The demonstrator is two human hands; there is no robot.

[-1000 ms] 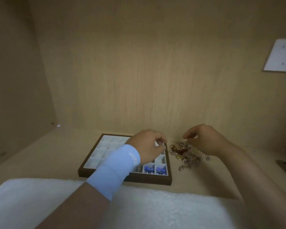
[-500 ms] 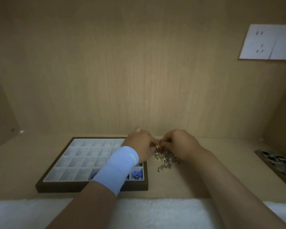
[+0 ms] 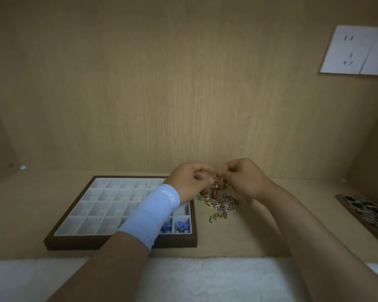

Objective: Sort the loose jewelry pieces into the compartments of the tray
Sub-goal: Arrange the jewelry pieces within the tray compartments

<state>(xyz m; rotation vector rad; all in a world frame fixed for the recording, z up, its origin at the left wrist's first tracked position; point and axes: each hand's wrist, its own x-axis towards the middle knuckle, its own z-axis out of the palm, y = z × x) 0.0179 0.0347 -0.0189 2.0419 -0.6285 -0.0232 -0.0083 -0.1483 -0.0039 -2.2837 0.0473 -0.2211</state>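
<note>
Both hands, left hand (image 3: 191,182) and right hand (image 3: 244,178), pinch one gold earring (image 3: 217,182); untangle gently, then carry it toward the tray (image 3: 118,241) at 8 o'clock

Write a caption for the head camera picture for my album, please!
Both hands, left hand and right hand, hold reddish-gold jewelry above the pile beside the tray.
</note>
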